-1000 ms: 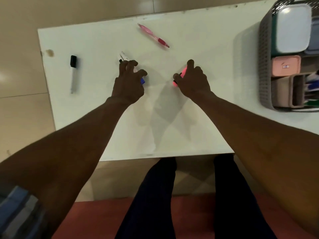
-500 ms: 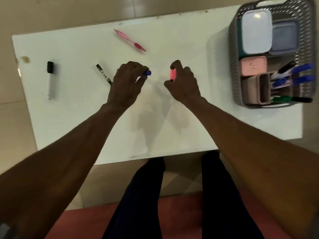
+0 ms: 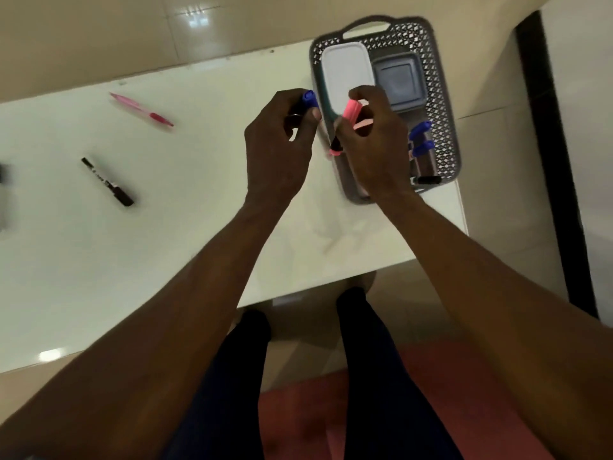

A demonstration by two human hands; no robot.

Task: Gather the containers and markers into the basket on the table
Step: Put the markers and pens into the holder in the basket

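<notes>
My left hand (image 3: 278, 151) is closed around a blue-capped marker (image 3: 309, 98), held just left of the grey basket (image 3: 441, 104). My right hand (image 3: 374, 141) grips a pink highlighter (image 3: 350, 111) above the basket's left side. Inside the basket sit a white-lidded container (image 3: 346, 74), a grey container (image 3: 396, 78) and several markers with blue caps (image 3: 421, 137). On the white table (image 3: 199, 210) lie a pink pen (image 3: 142, 109) at the back and a black marker (image 3: 107, 182) to the left.
The table's right edge runs just past the basket, its near edge above my dark-trousered legs (image 3: 232, 376). A blurred object (image 3: 3, 194) shows at the far left edge. Tiled floor surrounds the table, and a dark vertical strip (image 3: 557, 161) stands at the right.
Both hands lifted their markers off the table and carried them right to the basket. The view swung right, so the basket sits nearer the middle.
</notes>
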